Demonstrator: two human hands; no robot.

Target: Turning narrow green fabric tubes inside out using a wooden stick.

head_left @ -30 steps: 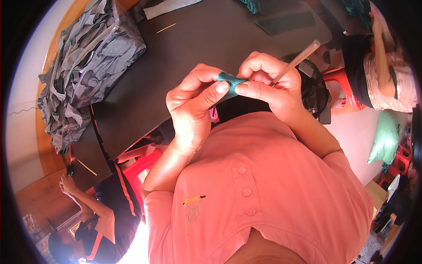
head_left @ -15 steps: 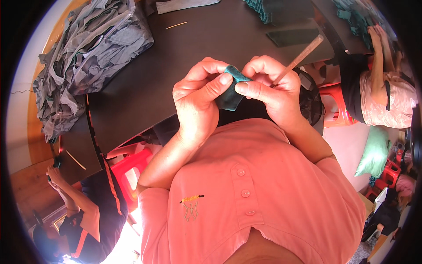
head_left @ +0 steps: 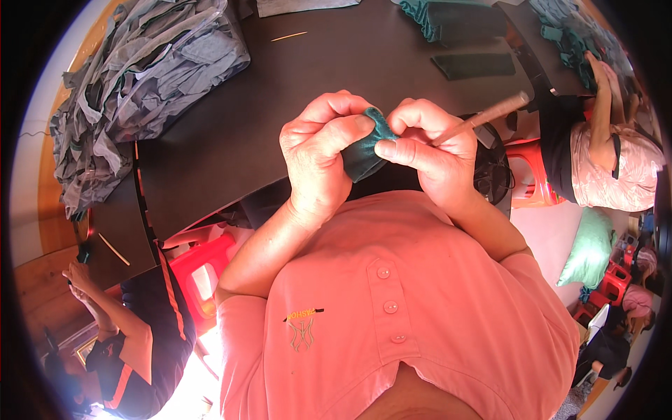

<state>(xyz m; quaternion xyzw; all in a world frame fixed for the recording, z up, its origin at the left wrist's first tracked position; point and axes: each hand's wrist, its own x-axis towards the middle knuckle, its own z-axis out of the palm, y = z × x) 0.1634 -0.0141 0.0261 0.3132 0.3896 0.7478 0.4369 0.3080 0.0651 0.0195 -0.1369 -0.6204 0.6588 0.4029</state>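
Note:
Between my two hands, in front of my chest, is a small piece of dark green velvety fabric [head_left: 362, 155]. My left hand [head_left: 318, 143] pinches its upper left edge between thumb and fingers. With thumb and forefinger, my right hand [head_left: 437, 143] pinches the right edge. A slim brown wooden stick [head_left: 495, 110] is also tucked in my right hand and sticks out to the upper right; its lower end is hidden by the fingers. The fabric's top edge is folded and bunched between the pinches, and its lower part hangs down.
On the dark table [head_left: 231, 147], a heap of grey fabric pieces [head_left: 168, 77] in clear plastic lies at the left. A thin pale stick [head_left: 289, 36] and a flat green strip [head_left: 472, 66] lie farther back. Co-workers sit left and right, near red stools [head_left: 533, 171].
The fabric's top edge has gone from a smooth fold to a more bunched one. The stick in my right hand has tilted lower to the right. Both hands stay close together.

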